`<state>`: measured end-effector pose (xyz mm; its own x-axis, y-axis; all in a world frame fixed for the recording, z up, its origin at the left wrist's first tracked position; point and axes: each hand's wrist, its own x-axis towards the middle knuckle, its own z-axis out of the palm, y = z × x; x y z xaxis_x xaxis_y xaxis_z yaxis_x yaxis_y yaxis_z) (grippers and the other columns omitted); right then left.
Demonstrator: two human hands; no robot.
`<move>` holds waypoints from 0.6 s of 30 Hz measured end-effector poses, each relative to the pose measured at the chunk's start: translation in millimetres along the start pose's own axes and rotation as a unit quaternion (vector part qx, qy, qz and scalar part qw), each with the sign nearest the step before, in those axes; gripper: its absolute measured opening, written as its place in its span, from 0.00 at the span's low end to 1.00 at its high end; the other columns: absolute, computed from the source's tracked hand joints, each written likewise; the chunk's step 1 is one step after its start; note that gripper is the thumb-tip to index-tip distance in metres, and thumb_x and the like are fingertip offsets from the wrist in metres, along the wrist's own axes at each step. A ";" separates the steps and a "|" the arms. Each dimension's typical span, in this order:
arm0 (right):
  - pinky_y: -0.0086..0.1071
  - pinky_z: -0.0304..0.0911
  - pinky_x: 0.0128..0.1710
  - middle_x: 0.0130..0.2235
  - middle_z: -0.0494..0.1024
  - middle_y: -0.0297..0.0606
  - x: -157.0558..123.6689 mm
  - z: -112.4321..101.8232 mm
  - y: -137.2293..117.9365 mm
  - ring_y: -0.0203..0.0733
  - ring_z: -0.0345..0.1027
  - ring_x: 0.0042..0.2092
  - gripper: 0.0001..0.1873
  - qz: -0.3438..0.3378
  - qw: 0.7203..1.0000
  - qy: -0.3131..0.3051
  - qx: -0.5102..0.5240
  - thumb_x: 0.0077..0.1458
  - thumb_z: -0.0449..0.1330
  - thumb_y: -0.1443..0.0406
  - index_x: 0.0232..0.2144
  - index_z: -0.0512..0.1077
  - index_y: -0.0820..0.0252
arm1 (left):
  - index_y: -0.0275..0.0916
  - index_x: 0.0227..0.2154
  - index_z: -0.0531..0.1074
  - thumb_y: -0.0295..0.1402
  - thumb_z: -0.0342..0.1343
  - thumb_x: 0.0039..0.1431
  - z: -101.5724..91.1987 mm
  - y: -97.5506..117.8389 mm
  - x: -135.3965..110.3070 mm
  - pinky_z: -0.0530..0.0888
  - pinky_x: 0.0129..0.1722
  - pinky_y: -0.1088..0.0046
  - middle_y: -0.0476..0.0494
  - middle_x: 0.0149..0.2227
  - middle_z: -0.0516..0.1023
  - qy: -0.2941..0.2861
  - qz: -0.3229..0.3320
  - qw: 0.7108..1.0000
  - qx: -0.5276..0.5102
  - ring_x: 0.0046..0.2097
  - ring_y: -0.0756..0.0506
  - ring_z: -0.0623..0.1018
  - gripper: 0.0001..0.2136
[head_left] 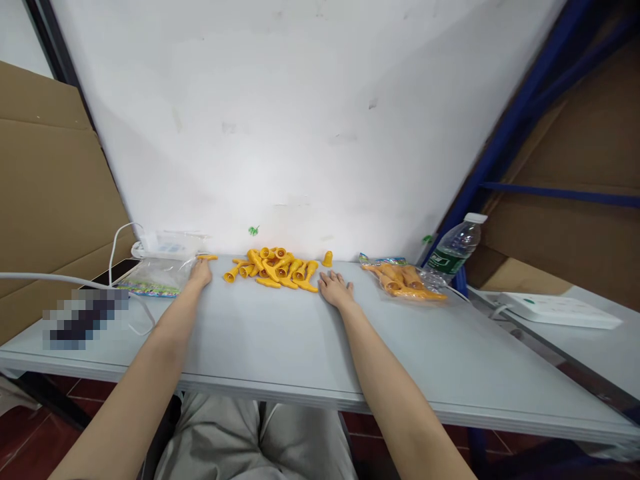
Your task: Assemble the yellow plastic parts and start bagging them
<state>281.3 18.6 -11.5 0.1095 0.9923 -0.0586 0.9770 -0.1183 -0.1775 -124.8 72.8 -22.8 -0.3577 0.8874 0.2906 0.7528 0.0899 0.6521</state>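
Note:
My left hand (201, 272) is closed at the yellow plastic piece (209, 257), beside the clear bags on the left; its fingertips are partly hidden. My right hand (337, 288) lies palm down on the table with its fingers spread, holding nothing. Between my hands lies a loose pile of yellow plastic pieces (273, 267), some with hollow cone-shaped ends, others flat and curved. A single small yellow cone-shaped piece (327, 259) stands upright just beyond my right fingers.
A clear bag of yellow pieces (403, 279) and a water bottle (456, 247) are on the right. Flat plastic bags (163, 275), a phone (120, 272) and a white cable (65, 277) lie left. A white power strip (560, 310) sits far right. A white panel (300, 133) rises behind the table.

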 end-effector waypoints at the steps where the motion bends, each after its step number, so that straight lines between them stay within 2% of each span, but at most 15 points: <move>1: 0.57 0.39 0.64 0.70 0.43 0.41 0.3 0.2 0.2 0.49 0.36 0.70 0.30 0.000 1.000 -0.001 -0.003 0.65 0.34 0.58 0.66 0.51 0.53 | 0.33 0.40 0.72 0.20 0.52 0.48 -0.9 0.4 0.5 0.65 0.58 0.55 0.26 0.49 0.75 -0.004 -0.003 1.000 0.009 0.56 0.34 0.72 0.15; 7: 0.57 0.38 0.64 0.70 0.45 0.41 3.3 2.7 2.0 0.49 0.36 0.69 0.30 -0.001 1.000 0.001 -0.008 0.65 0.34 0.58 0.67 0.50 0.53 | 0.35 0.42 0.72 0.18 0.51 0.47 -8.6 7.3 -2.9 0.63 0.60 0.59 0.31 0.53 0.72 -0.017 0.000 0.999 0.050 0.60 0.36 0.68 0.18; 11: 0.57 0.37 0.64 0.70 0.46 0.40 2.5 2.2 1.8 0.50 0.35 0.70 0.30 0.000 1.000 0.000 0.004 0.65 0.34 0.58 0.66 0.51 0.54 | 0.33 0.46 0.72 0.16 0.50 0.46 -14.7 28.2 -6.2 0.62 0.61 0.60 0.30 0.54 0.71 0.001 0.028 0.998 0.048 0.60 0.36 0.67 0.22; 15: 0.57 0.36 0.64 0.70 0.46 0.40 1.2 1.1 1.0 0.51 0.35 0.70 0.30 -0.002 1.000 0.001 0.007 0.65 0.34 0.58 0.66 0.51 0.55 | 0.34 0.47 0.72 0.16 0.48 0.47 -16.4 62.8 -14.7 0.62 0.62 0.59 0.34 0.54 0.73 0.066 0.071 0.994 -0.051 0.58 0.39 0.70 0.23; 18: 0.57 0.37 0.64 0.70 0.46 0.40 1.7 1.4 0.8 0.51 0.35 0.70 0.30 0.000 1.000 0.000 -0.001 0.65 0.34 0.58 0.66 0.51 0.54 | 0.37 0.46 0.73 0.18 0.48 0.49 -11.7 87.5 -28.2 0.65 0.60 0.61 0.40 0.51 0.75 0.080 0.074 0.983 -0.151 0.56 0.41 0.71 0.21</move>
<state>282.0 20.1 -13.1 0.1096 0.9923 -0.0578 0.9774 -0.1181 -0.1753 -55.3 50.3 34.3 -0.3580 0.7958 0.4884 0.6133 -0.1940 0.7656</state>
